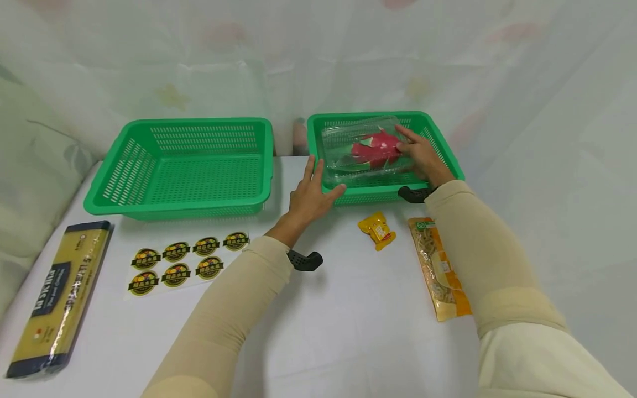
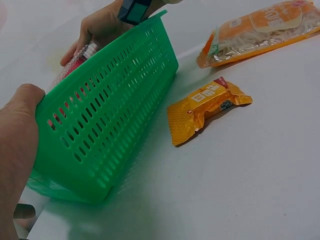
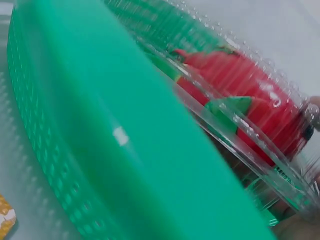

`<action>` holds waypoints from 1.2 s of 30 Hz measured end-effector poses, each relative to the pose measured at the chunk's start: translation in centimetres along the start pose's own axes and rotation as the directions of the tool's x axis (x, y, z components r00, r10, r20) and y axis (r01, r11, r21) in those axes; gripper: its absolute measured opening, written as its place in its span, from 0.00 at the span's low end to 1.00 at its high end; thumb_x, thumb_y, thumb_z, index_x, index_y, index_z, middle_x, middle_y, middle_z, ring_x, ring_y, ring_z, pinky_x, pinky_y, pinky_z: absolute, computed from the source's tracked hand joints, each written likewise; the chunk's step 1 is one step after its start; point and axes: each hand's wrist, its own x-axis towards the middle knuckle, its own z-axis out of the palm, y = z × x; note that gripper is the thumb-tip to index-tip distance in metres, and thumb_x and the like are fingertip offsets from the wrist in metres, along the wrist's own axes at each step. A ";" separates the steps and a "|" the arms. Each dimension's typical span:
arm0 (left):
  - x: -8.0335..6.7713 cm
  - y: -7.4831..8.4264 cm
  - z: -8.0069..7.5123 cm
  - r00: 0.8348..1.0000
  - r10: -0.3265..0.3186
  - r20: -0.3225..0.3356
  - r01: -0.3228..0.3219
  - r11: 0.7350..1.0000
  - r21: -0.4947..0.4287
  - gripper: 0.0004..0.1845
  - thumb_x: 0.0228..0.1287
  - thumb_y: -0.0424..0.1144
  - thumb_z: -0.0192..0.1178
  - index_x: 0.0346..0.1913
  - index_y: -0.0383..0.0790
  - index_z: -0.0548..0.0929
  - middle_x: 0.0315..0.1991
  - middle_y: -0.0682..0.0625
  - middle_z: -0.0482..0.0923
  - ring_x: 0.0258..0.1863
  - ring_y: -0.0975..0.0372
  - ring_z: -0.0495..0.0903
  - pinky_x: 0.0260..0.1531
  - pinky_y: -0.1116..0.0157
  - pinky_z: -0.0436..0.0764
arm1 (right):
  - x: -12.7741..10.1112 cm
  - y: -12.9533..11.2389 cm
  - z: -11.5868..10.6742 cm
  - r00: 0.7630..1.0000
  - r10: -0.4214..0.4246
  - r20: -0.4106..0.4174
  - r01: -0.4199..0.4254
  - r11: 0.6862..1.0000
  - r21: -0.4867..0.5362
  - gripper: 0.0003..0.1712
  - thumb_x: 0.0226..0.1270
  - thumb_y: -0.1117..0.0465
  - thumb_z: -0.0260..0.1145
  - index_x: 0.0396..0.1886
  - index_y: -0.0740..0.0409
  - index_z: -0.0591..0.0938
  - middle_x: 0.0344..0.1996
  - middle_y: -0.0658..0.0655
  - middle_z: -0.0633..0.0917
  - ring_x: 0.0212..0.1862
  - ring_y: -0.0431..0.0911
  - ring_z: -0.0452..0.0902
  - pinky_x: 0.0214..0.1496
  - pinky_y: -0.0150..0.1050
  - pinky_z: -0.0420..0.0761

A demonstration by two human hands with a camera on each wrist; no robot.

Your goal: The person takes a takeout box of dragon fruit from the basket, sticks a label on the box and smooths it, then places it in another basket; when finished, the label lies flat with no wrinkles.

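A clear plastic box (image 1: 343,141) with a red dragon fruit (image 1: 378,148) inside sits tilted in the right green basket (image 1: 368,195). My right hand (image 1: 423,157) grips the box at its right end, thumb and fingers on its edge; in the right wrist view the fingertips show only at the frame's edge. My left hand (image 1: 311,196) is at the near left corner of that basket, fingers spread and fairly straight, its thumb at the rim in the left wrist view.
Another green basket (image 1: 177,209) stands to the left. Before the baskets lie a small yellow packet (image 1: 378,231), an orange noodle bag (image 1: 438,271) partly behind my right forearm, a sheet of round fruit stickers (image 1: 176,265) and a spaghetti pack (image 1: 59,298). A curtain (image 1: 278,55) hangs behind.
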 end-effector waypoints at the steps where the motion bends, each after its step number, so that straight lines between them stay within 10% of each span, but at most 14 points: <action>1: 0.0 0.0 0.0 1.000 -0.003 0.001 0.003 1.000 0.002 0.50 0.63 0.71 0.48 0.78 0.49 0.44 0.77 0.57 0.27 0.66 0.44 0.63 0.55 0.37 0.62 | 0.0 0.0 0.1 1.000 0.001 -0.016 -0.001 1.000 0.004 0.31 0.78 0.60 0.50 0.76 0.38 0.59 0.67 0.61 0.58 0.66 0.55 0.57 0.58 0.68 0.64; 18: 0.1 0.2 -0.1 1.000 -0.013 0.006 0.013 1.000 0.009 0.50 0.63 0.71 0.47 0.78 0.49 0.43 0.77 0.58 0.28 0.65 0.44 0.63 0.55 0.37 0.62 | -0.8 -0.7 -0.6 0.996 -0.010 -0.093 0.018 0.996 0.091 0.29 0.77 0.62 0.50 0.74 0.42 0.63 0.53 0.56 0.68 0.59 0.53 0.65 0.56 0.70 0.62; 36: 0.1 0.1 -0.1 1.000 -0.019 0.014 0.019 1.000 0.000 0.50 0.63 0.71 0.47 0.78 0.49 0.43 0.77 0.59 0.26 0.66 0.43 0.62 0.55 0.37 0.61 | -2.6 -2.2 -1.7 0.996 0.026 -0.082 -0.004 0.966 0.259 0.28 0.78 0.61 0.49 0.74 0.36 0.64 0.72 0.52 0.55 0.72 0.53 0.48 0.62 0.70 0.54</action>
